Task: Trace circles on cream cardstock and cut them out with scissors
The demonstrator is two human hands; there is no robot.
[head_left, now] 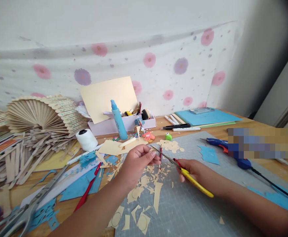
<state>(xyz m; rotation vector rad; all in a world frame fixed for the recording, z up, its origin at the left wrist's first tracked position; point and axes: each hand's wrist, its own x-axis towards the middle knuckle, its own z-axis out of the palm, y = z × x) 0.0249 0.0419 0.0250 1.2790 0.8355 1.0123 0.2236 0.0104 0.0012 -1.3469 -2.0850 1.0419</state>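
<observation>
My left hand (140, 163) is closed in a pinch above the cutting mat (183, 210). A small piece of cream paper is between its fingertips, mostly hidden. In my right hand (195, 174) are scissors (195, 184) with yellow and red handles. Their blades point left and reach my left fingertips at the paper. Beneath my hands lie cream paper scraps (158, 196), some with round outlines. A pile of small cream paper discs (170, 145) sits just beyond the blades.
Large metal scissors (39, 197) and blue paper scraps lie at left, near a thread spool (86, 140) and wooden sticks (15, 161). A light-blue bottle (119, 121) stands before a white box (100, 127). A blue glue gun (242, 161) with a black cord lies at right.
</observation>
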